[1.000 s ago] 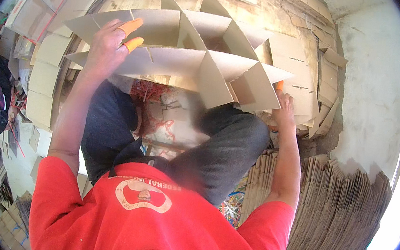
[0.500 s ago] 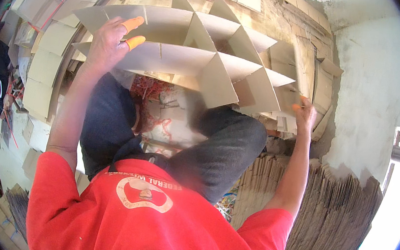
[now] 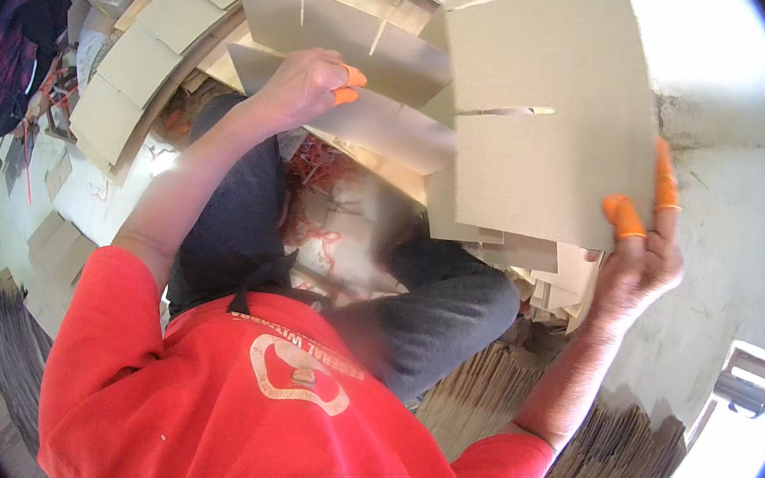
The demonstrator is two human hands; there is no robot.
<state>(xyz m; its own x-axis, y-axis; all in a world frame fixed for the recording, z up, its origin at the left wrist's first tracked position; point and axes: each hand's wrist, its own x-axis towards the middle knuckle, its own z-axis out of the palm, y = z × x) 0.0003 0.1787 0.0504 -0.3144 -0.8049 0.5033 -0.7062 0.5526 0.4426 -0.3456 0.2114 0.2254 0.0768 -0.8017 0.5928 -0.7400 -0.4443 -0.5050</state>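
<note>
My right hand [image 3: 639,261] grips a large slotted cardboard sheet [image 3: 564,156] by its right edge, thumb and forefinger in orange finger covers. The sheet stands broadside to me, with two slots cut in from its left side, and hides the right part of a cardboard divider grid [image 3: 332,30]. Upright long strips with free slots form the grid's visible left part. At its front long strip [image 3: 388,117] is my left hand [image 3: 304,86], its two orange-covered fingertips pinched close together at the strip's upper edge.
Flat cardboard pieces [image 3: 153,44] lie along the left. Upright cardboard stacks [image 3: 603,467] stand at my lower right, beside a pale wall [image 3: 727,234]. Between my legs lie red shreds [image 3: 319,169]. Dark cloth [image 3: 35,34] is at the far left.
My right hand has risen from beside the grid and now holds up a slotted cardboard sheet. My left hand has shifted right along the grid, its fingers closing together. The view has shifted.
</note>
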